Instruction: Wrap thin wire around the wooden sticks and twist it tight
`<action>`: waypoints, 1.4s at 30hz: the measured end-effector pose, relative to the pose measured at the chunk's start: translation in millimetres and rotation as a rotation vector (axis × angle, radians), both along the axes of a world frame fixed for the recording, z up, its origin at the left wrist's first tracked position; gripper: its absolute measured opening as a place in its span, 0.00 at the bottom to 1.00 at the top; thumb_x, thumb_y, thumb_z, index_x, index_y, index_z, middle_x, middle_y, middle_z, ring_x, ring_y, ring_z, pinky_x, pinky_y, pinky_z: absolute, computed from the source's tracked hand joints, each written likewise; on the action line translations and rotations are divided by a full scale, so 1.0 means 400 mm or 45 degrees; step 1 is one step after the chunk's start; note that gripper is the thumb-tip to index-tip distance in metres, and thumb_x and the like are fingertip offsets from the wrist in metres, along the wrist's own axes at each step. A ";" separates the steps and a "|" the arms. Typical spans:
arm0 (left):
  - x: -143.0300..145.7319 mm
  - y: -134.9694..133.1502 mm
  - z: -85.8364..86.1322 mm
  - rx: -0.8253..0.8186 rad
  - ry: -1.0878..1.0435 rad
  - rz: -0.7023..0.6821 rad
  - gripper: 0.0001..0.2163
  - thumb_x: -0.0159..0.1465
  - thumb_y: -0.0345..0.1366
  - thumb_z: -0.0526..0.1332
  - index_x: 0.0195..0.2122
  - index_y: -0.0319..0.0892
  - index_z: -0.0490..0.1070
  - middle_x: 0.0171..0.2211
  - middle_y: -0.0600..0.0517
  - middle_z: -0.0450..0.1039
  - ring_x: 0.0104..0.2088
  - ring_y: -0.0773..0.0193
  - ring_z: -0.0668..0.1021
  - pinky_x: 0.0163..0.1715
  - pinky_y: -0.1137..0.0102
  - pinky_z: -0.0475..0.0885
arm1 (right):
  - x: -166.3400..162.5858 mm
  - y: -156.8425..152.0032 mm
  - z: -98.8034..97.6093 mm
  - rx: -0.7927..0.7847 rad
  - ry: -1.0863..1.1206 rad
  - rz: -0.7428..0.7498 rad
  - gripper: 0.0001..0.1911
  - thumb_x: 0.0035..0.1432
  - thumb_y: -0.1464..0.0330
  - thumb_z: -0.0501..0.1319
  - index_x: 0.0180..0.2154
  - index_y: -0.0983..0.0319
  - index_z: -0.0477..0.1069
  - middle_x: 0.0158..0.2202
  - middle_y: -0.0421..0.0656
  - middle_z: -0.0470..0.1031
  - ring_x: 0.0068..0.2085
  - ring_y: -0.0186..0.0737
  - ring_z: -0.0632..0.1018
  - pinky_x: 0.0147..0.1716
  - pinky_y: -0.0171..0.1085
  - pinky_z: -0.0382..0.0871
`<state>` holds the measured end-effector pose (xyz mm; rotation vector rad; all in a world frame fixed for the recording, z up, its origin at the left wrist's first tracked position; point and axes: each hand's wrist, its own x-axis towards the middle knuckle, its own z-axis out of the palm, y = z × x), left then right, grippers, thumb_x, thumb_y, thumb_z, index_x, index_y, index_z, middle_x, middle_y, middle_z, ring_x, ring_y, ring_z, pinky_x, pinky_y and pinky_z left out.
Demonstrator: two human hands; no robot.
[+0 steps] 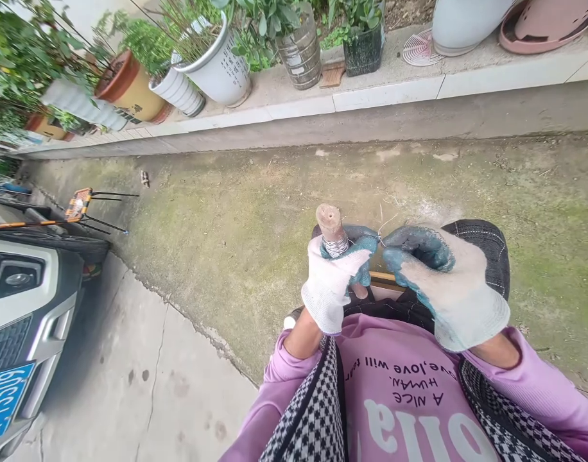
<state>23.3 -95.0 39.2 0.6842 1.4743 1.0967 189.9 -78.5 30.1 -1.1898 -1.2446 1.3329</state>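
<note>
My left hand (339,276), in a white work glove with blue-green coated fingers, is closed around a wooden stick (329,219). Thin silvery wire (335,248) is wound in many turns around the stick, just under its blunt top. The stick's lower end shows below the fingers. Close by on the right, my right hand (433,276), gloved the same way, pinches the loose wire end (381,237) between its fingertips. A short curl of that wire rises above the pinch. Both hands are in front of my lap, their fingertips almost meeting.
A ledge (390,96) with potted plants runs along the far side, including a white pot (221,70). At the left a parked car (29,308) stands on concrete, near a small folding chair (79,205). Mossy ground (226,237) lies between.
</note>
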 end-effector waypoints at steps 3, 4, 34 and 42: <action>0.005 0.000 0.002 -0.008 -0.006 0.006 0.18 0.54 0.51 0.79 0.29 0.43 0.77 0.17 0.58 0.67 0.15 0.69 0.70 0.18 0.72 0.66 | 0.014 0.000 0.006 0.060 -0.060 -0.006 0.01 0.61 0.63 0.77 0.36 0.49 0.89 0.35 0.38 0.89 0.37 0.47 0.89 0.38 0.44 0.86; 0.006 0.001 0.003 -0.015 -0.003 0.007 0.19 0.54 0.51 0.79 0.29 0.44 0.77 0.16 0.58 0.67 0.15 0.69 0.69 0.17 0.72 0.66 | 0.018 0.001 0.008 0.081 -0.079 -0.016 0.03 0.62 0.64 0.77 0.36 0.47 0.89 0.36 0.37 0.89 0.37 0.46 0.88 0.39 0.44 0.86; 0.016 0.028 0.024 -0.136 -0.519 -0.114 0.27 0.56 0.60 0.79 0.26 0.47 0.67 0.15 0.62 0.49 0.14 0.73 0.54 0.13 0.72 0.59 | 0.021 0.041 0.034 0.293 -0.395 0.101 0.07 0.67 0.59 0.74 0.35 0.52 0.84 0.37 0.43 0.87 0.46 0.55 0.90 0.49 0.50 0.84; 0.035 0.026 0.032 -0.075 -0.422 -0.013 0.33 0.51 0.62 0.81 0.24 0.47 0.59 0.15 0.62 0.50 0.15 0.73 0.58 0.16 0.72 0.64 | 0.021 0.043 0.034 0.430 -0.533 0.143 0.07 0.69 0.61 0.68 0.40 0.51 0.87 0.44 0.41 0.91 0.46 0.53 0.91 0.49 0.49 0.84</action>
